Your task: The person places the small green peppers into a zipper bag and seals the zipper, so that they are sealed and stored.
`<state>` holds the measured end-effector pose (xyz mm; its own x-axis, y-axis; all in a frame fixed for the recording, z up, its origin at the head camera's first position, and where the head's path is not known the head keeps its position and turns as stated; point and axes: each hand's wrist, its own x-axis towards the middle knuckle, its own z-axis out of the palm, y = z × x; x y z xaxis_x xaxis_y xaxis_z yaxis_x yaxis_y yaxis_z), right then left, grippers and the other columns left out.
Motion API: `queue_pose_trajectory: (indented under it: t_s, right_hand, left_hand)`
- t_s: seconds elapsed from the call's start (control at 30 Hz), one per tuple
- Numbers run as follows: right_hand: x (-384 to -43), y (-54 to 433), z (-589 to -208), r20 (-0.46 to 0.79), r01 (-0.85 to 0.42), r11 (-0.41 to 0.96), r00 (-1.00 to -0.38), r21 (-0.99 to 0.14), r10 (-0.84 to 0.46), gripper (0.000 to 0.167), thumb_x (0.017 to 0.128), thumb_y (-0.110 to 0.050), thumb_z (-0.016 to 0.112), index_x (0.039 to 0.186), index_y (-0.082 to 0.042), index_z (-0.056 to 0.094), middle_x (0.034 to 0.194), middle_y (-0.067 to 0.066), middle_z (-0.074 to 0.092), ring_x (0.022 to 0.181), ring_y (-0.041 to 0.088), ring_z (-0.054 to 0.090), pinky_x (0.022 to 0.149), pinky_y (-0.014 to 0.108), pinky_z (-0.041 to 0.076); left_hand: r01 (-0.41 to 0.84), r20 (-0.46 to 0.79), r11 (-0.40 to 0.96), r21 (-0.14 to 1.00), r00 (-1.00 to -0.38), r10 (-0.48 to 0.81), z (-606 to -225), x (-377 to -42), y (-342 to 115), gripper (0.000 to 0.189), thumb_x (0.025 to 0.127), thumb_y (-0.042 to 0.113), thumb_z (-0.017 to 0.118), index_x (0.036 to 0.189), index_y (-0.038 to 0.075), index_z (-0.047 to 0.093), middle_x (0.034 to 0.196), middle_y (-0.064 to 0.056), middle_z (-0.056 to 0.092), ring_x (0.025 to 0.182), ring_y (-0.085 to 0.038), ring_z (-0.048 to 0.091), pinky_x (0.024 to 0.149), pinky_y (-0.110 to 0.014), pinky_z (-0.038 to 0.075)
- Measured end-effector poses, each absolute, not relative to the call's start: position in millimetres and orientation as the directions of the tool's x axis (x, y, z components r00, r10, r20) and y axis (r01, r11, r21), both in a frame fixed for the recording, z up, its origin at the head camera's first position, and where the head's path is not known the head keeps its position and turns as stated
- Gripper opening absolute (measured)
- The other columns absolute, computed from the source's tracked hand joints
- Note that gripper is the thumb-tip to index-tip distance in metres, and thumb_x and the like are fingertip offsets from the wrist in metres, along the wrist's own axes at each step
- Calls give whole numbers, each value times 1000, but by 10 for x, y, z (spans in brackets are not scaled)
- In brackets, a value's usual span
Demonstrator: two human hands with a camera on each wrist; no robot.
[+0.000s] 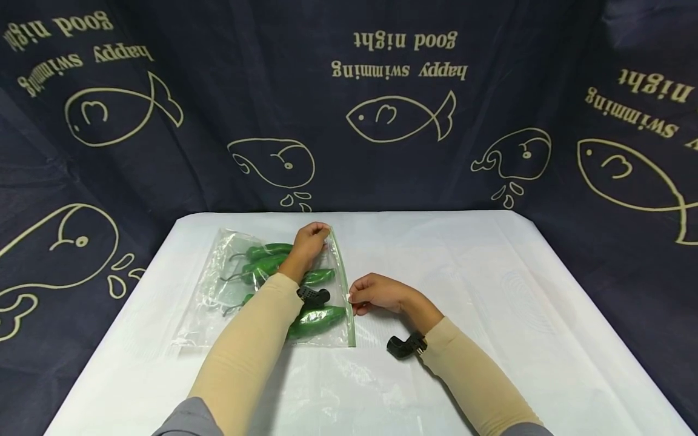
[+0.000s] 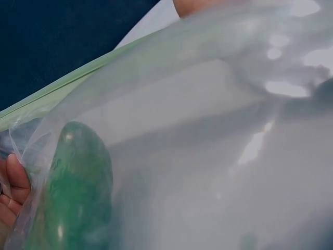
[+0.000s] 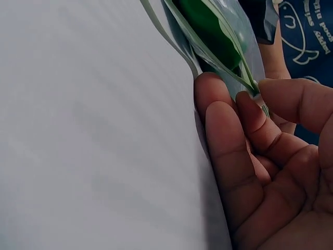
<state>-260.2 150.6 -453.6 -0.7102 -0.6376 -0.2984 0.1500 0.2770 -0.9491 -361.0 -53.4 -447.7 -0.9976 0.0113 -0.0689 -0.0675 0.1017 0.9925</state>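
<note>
A clear zip bag [image 1: 202, 315] with a green edge strip [image 1: 342, 272] lies on the table, its mouth to the right. Inside are several green peppers [image 1: 316, 322], some with curved stems. At the far corner of the mouth, my left hand [image 1: 311, 239] pinches the edge; its fingers show at the side of the left wrist view. Partway down the strip my right hand [image 1: 382, 293] pinches it between thumb and fingers [image 3: 254, 112], with a small whitish piece at the fingertips. In the right wrist view, the two green-edged strips stand apart beyond that pinch.
The white-covered table [image 1: 463, 260] extends right of the bag and in front of it. A dark blue cloth [image 1: 392, 175] with fish and whale prints hangs behind and at the sides. Each wrist carries a black camera [image 1: 406, 346].
</note>
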Motion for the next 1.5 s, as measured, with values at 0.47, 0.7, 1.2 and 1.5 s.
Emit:
queue_pose_trajectory:
  t_s: [0.47,0.7,1.2,1.5]
  right_hand:
    - [-2529,1497,-4495,-300,112,313,-693,-943,-655,13,95,-4,60,88,5,67,77,10,68,69,14,64,67,25,56]
    - [-2480,1492,-4470,-308,103,330,-681,-938,-664,13,95,-4,59,86,3,65,76,10,68,70,15,65,67,26,56]
    - [-2416,1504,-4507,-309,88,338,-659,-937,-685,14,95,-4,60,84,2,66,77,9,69,71,14,66,68,26,57]
    - [-2337,1496,-4493,-330,98,356,-655,-929,-680,16,94,-4,61,80,1,64,75,10,70,68,13,65,66,26,56]
  left_hand:
    - [-51,-52,95,994,-999,15,-4487,-3617,-537,17,102,17,56,107,4,67,105,-7,59,94,-16,53,76,-27,53]
    - [-41,-42,99,994,-999,3,-4469,-3606,-536,16,101,15,57,104,4,67,103,-6,59,92,-16,53,74,-26,53]
    - [-55,-56,117,992,-998,5,-4476,-3621,-531,18,102,17,56,108,3,66,103,-5,57,93,-15,51,71,-23,51]
    - [-69,-69,107,992,-998,-1,-4470,-3618,-525,17,102,16,56,107,3,65,102,-5,56,91,-14,50,69,-21,50]
